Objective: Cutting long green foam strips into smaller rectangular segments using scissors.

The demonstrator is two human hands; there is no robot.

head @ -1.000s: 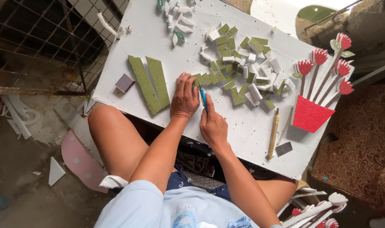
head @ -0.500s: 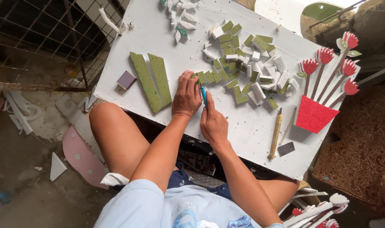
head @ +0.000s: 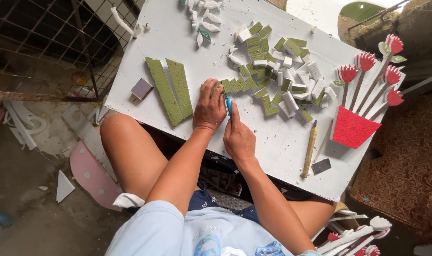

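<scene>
My left hand (head: pixel 209 106) presses down on a small green foam piece (head: pixel 218 86) on the white board (head: pixel 178 38). Beside it, my right hand (head: pixel 238 137) grips a blue-handled cutter (head: pixel 228 106), its blade between the two hands. Just beyond the fingers lies a heap of small green and white foam blocks (head: pixel 277 71). Two long green foam strips (head: pixel 171 89) lie left of my left hand.
A red foam pot with red flowers on stems (head: pixel 358 102) lies at the board's right. A pencil-like tool (head: pixel 309 149), a dark small block (head: pixel 321 166) and a purple square (head: pixel 142 88) rest on the board. A wire grid (head: pixel 40 42) stands at left; foam scraps litter the floor.
Both hands stay together at the same spot on the board. The view has shifted slightly; nothing else has visibly moved.
</scene>
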